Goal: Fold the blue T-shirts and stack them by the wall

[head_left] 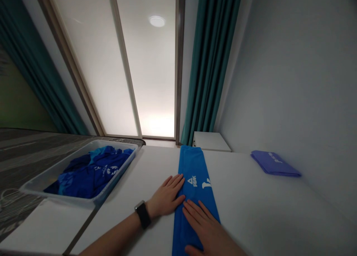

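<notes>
A bright blue garment (pixel 192 161) with white PEAK lettering lies folded into a long narrow strip on the white table (pixel 156 159). My left hand (pixel 167 194), wearing a dark watch at the wrist, rests flat with its fingertips on the strip's left edge. Lower down, my right hand (pixel 205 226) is laid flat across the cloth, fingers stretched out and thumb apart. Neither hand grasps the fabric. The near end of the strip runs out of the bottom of the view.
To the left, a clear plastic bin (pixel 36 185) holds a heap of crumpled blue clothes (pixel 97 170). A folded purple-blue garment (pixel 275 163) lies at the right near the wall. Behind the table stand a small white cabinet (pixel 210 141) and a teal curtain (pixel 212 62).
</notes>
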Tool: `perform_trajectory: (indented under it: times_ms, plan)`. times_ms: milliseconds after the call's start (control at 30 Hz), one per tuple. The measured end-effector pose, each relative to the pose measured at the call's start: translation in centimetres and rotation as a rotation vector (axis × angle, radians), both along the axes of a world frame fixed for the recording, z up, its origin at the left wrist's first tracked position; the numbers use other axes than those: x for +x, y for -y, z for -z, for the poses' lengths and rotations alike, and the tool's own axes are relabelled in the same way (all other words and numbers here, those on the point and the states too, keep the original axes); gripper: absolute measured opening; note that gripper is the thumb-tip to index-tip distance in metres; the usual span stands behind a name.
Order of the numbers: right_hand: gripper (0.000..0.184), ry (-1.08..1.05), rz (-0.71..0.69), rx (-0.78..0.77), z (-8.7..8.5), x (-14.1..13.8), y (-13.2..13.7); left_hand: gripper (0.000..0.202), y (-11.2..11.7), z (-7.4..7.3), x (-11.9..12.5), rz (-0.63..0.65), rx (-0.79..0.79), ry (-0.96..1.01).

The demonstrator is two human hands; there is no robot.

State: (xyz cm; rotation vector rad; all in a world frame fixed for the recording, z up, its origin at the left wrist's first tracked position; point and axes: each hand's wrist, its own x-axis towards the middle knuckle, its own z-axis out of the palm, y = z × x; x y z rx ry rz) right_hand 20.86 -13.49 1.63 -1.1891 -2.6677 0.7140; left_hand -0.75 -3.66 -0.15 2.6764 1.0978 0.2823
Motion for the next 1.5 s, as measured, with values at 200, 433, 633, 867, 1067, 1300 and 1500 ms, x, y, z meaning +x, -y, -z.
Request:
perform_trajectory:
  times_ms: [200,433,633,867,1067,1300,1500]
  plan:
    - [0.080,0.062,0.056,0.040,0.7,1.3,1.2,0.069,4.6,0.0,-0.8,0.028,-0.023,0.056]
    - [0.085,0.076,0.061,0.130,1.8,1.3,1.7,0.070,8.1,-0.4,-1.1,0.106,0.021,0.042]
    - [0.075,0.050,0.058,0.182,1.9,2.2,2.7,0.068,10.1,-2.3,-1.9,0.196,-0.034,0.062]
    - [0.077,0.075,-0.032,0.478,4.4,3.9,4.1,0.079,11.5,-3.3,-2.0,0.358,-0.045,0.015]
    - [0.067,0.098,-0.040,0.827,6.1,4.7,5.3,0.066,12.2,-2.1,-1.4,0.358,0.137,-0.039]
    - [0.056,0.003,-0.056,0.901,9.2,5.8,6.2,0.045,13.0,-0.3,-0.7,0.357,0.301,0.076]
    - [0.045,-0.108,-0.063,0.770,7.8,6.1,7.2,0.036,13.1,0.1,-0.6,0.372,0.137,0.230]
